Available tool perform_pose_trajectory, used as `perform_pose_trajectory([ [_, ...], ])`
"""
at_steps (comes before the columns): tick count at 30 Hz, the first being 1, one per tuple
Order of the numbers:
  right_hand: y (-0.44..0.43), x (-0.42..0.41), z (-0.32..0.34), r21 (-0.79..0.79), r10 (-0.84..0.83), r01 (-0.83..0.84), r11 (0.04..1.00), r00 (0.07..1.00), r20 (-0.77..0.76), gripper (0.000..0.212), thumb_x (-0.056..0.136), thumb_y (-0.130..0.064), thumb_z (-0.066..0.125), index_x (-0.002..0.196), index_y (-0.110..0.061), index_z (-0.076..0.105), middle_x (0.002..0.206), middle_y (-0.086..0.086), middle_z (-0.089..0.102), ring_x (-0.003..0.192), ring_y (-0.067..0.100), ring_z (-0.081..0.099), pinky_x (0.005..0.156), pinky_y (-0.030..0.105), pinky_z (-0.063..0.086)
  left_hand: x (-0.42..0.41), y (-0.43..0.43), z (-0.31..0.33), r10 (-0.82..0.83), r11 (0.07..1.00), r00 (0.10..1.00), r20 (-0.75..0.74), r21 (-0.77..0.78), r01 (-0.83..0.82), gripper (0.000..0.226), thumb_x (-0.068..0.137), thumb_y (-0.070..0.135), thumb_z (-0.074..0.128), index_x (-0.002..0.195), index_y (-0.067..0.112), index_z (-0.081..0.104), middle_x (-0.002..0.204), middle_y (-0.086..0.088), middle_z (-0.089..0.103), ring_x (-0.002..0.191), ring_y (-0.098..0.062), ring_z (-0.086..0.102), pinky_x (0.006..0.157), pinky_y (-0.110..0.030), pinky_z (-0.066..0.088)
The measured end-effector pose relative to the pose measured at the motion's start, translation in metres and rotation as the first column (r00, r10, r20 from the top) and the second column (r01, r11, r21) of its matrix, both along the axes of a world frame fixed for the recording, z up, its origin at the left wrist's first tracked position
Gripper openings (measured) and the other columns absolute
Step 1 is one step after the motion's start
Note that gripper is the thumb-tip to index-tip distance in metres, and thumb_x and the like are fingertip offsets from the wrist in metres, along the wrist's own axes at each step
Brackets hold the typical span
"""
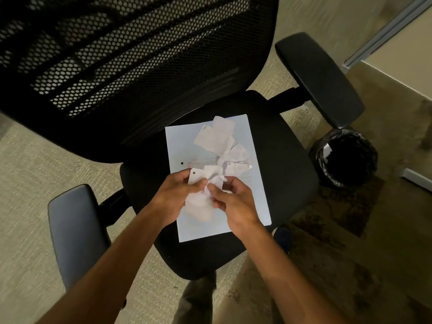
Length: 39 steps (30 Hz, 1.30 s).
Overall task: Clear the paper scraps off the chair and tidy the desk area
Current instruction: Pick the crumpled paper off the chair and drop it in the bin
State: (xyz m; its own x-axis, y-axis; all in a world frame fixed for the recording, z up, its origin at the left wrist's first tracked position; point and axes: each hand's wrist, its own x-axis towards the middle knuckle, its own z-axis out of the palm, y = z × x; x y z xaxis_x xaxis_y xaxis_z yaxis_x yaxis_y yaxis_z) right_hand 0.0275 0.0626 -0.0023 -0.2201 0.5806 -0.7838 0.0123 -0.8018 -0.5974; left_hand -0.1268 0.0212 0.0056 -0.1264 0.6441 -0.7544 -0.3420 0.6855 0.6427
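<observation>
A black office chair stands below me with a white lined sheet lying flat on its seat. Several torn paper scraps are piled on the far half of that sheet. My left hand and my right hand meet over the near half of the sheet. Both pinch the same crumpled piece of white paper, which hangs between them; one corner of it shows a punched hole.
A small bin with a black liner stands on the carpet to the right of the seat, under the right armrest. The left armrest is near my left forearm. A pale desk edge runs at the far right.
</observation>
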Motion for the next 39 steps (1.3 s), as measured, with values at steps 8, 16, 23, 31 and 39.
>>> perform_pose_trajectory([
  [8, 0.012, 0.075, 0.016, 0.006, -0.085, 0.085, 0.996, 0.996, -0.031, 0.036, 0.084, -0.001, 0.08, 0.113, 0.008, 0.061, 0.096, 0.019, 0.069, 0.067, 0.02, 0.06, 0.051, 0.025, 0.05, 0.068, 0.019, 0.016, -0.082, 0.996, 0.996, -0.036, 0.03, 0.083, 0.025, 0.091, 0.018, 0.072, 0.116, 0.02, 0.072, 0.114, -0.004, 0.075, 0.108, -0.03, 0.071, 0.1, -0.058, 0.053],
  [16, 0.045, 0.178, 0.014, 0.053, -0.189, 0.188, 0.981, 0.982, 0.018, 0.023, 0.082, -0.002, 0.081, 0.098, -0.005, 0.064, 0.085, 0.009, 0.071, 0.057, 0.012, 0.051, 0.046, 0.024, 0.04, 0.17, 0.069, 0.02, -0.16, 0.987, 0.986, -0.046, 0.0, 0.16, 0.022, 0.092, 0.027, 0.07, 0.112, 0.017, 0.073, 0.106, -0.005, 0.077, 0.104, -0.028, 0.072, 0.082, -0.036, 0.056],
  [23, 0.091, 0.278, 0.002, 0.06, -0.318, 0.315, 0.947, 0.946, 0.055, 0.031, 0.082, -0.007, 0.082, 0.106, -0.001, 0.063, 0.096, 0.008, 0.071, 0.084, 0.024, 0.062, 0.068, 0.035, 0.049, 0.264, 0.129, 0.0, -0.2, 0.98, 0.98, -0.002, 0.004, 0.2, 0.028, 0.093, 0.002, 0.06, 0.116, 0.011, 0.073, 0.115, -0.009, 0.075, 0.111, -0.027, 0.07, 0.094, -0.045, 0.057],
  [31, 0.15, 0.373, -0.032, 0.005, -0.441, 0.441, 0.897, 0.897, 0.011, 0.024, 0.086, -0.004, 0.078, 0.104, -0.006, 0.063, 0.103, 0.012, 0.069, 0.089, 0.021, 0.07, 0.074, 0.034, 0.059, 0.362, 0.204, -0.044, -0.275, 0.961, 0.961, 0.0, -0.026, 0.275, 0.018, 0.094, 0.007, 0.064, 0.104, 0.017, 0.075, 0.106, -0.008, 0.077, 0.098, -0.026, 0.073, 0.079, -0.038, 0.057],
  [39, 0.212, 0.434, -0.099, -0.035, -0.487, 0.494, 0.868, 0.864, 0.124, 0.022, 0.085, -0.004, 0.079, 0.102, -0.006, 0.066, 0.095, 0.009, 0.073, 0.083, 0.021, 0.068, 0.067, 0.029, 0.06, 0.437, 0.271, -0.12, -0.229, 0.972, 0.966, -0.122, -0.085, 0.22, 0.012, 0.086, 0.012, 0.077, 0.096, 0.019, 0.076, 0.096, -0.005, 0.077, 0.09, -0.024, 0.072, 0.076, -0.034, 0.056],
])
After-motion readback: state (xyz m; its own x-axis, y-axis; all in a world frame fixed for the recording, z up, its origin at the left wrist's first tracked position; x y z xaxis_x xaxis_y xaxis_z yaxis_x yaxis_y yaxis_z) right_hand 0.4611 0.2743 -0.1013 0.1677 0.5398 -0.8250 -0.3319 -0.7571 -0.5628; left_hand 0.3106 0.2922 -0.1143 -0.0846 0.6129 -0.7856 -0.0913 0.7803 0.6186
